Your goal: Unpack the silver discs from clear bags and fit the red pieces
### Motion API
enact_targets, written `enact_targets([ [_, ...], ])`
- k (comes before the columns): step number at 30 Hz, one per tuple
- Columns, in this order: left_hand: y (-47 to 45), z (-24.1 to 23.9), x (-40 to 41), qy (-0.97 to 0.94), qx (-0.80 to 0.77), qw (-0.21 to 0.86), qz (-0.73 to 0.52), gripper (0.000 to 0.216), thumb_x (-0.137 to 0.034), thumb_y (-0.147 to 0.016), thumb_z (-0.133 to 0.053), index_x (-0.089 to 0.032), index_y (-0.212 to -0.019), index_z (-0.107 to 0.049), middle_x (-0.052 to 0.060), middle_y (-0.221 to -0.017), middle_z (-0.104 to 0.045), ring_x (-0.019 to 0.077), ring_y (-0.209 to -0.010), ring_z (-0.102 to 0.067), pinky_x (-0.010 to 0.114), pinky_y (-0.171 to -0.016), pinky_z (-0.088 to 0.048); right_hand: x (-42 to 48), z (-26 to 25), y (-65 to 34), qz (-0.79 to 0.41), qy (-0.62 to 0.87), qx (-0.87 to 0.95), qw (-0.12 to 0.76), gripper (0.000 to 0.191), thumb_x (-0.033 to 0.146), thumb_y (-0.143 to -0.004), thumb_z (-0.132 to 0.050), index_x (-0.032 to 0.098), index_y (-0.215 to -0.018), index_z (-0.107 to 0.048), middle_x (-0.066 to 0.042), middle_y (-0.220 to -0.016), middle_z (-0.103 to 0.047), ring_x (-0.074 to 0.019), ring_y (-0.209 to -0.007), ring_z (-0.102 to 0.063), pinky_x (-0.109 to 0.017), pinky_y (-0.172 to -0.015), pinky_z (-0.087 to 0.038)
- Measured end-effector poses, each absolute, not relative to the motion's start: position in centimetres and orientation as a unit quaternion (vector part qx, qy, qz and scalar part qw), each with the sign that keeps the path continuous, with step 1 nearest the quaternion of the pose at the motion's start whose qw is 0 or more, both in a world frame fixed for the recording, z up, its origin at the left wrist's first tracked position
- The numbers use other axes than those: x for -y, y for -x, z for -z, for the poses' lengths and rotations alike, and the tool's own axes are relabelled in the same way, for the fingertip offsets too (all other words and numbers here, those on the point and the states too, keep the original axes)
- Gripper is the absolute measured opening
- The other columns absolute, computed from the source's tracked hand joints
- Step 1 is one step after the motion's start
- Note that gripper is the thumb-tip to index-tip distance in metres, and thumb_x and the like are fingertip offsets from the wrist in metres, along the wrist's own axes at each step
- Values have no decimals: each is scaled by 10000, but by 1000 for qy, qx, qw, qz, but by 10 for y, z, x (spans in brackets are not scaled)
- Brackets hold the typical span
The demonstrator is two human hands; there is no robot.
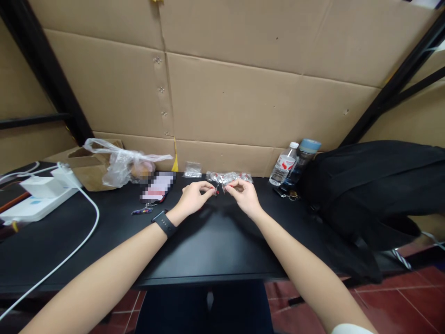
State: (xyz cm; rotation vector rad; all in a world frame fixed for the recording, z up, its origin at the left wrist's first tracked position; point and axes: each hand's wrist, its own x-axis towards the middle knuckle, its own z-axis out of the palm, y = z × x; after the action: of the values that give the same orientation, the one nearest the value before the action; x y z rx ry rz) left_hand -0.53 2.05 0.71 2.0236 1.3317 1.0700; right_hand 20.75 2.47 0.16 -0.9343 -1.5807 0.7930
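Over the black desk (215, 250), my left hand (194, 197), with a dark watch (164, 224) on its wrist, pinches a small, thin piece with a bit of red (217, 190). My right hand (244, 197) is closed in a pinch on a thin silvery piece (223, 185), just across from the left one. The two pieces are close together; whether they touch I cannot tell, and both are too small to name. Behind the fingertips lie small transparent packets (212, 176) with red and silvery contents. Another transparent packet (192, 170) sits left of them.
At left stand a white power strip (38, 199) with cables, a cardboard box (92, 169) and a plastic bag (121, 167). A phone (158, 188) lies nearby. To the right are a water bottle (283, 164), a blue-lidded bottle (306, 155), keys (288, 195) and a black backpack (375, 185).
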Motion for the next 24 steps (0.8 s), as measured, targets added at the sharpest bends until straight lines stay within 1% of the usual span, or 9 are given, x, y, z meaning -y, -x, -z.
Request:
enact_targets([
  [4, 1, -3, -20, -727, -458, 281, -427, 247, -461, -858, -641, -239, -909, -737, 35, -934, -791, 233, -925, -734, 333, -887, -511, -22, 4, -199, -349, 380, 664, 542, 261, 413, -789, -762, 174, -786, -657, -71, -878, -725, -204, -815, -703, -342, -806, -564],
  [7, -1, -4, -17, -731, -450, 279, -431, 260, -471, -864, -632, -236, -905, -733, 37, -930, -790, 233, -916, -737, 332, -867, -525, -19, 6, -196, -381, 394, 641, 538, 284, 420, -766, -780, 167, -766, -652, -87, -1066, -694, -195, -867, -700, -341, -794, -578],
  [9, -1, -6, -14, -732, -458, 267, -428, 265, -474, -872, -621, -236, -918, -728, 30, -935, -789, 234, -904, -738, 337, -855, -526, -15, 5, -194, -435, 413, 605, 523, 317, 440, -740, -799, 163, -780, -650, -94, -1203, -654, -196, -886, -705, -342, -751, -598],
  [10, -1, -7, -13, -733, -464, 258, -425, 260, -470, -875, -617, -239, -926, -725, 24, -937, -789, 233, -898, -739, 340, -856, -522, -13, 3, -194, -466, 417, 588, 514, 331, 448, -731, -806, 164, -792, -648, -93, -1233, -643, -197, -890, -709, -346, -736, -607],
  [14, -1, -9, -10, -748, -477, 225, -404, 200, -416, -894, -602, -253, -923, -714, -10, -927, -786, 214, -915, -734, 347, -909, -478, -7, -1, -192, -532, 392, 557, 503, 347, 449, -726, -823, 169, -823, -644, -79, -1183, -669, -195, -906, -714, -375, -775, -632],
  [16, -2, -10, -8, -756, -481, 210, -391, 189, -395, -913, -579, -255, -923, -706, -18, -924, -784, 206, -923, -729, 356, -933, -450, -7, -2, -192, -542, 376, 558, 504, 333, 433, -739, -822, 189, -906, -668, -66, -1135, -684, -187, -892, -714, -381, -792, -637],
  [18, -3, -11, -7, -763, -491, 186, -376, 193, -382, -932, -553, -255, -945, -699, -16, -940, -782, 207, -926, -720, 383, -956, -414, -8, 0, -193, -550, 363, 559, 503, 364, 410, -756, -818, 226, -1041, -685, -60, -1118, -694, -188, -894, -715, -396, -807, -641],
  [21, -5, -12, -4, -775, -506, 132, -356, 198, -355, -957, -521, -253, -986, -688, 4, -989, -772, 221, -993, -686, 421, -968, -352, -10, 1, -194, -566, 345, 557, 501, 442, 392, -770, -811, 251, -1172, -691, -76, -1197, -682, -208, -968, -711, -433, -872, -632],
  [24, -6, -11, -4, -783, -505, 96, -350, 201, -329, -979, -489, -247, -1006, -671, 24, -1032, -759, 225, -1054, -646, 416, -939, -324, -11, 1, -195, -569, 337, 565, 494, 481, 376, -758, -823, 237, -1203, -707, -85, -1266, -665, -227, -1042, -703, -456, -974, -588],
])
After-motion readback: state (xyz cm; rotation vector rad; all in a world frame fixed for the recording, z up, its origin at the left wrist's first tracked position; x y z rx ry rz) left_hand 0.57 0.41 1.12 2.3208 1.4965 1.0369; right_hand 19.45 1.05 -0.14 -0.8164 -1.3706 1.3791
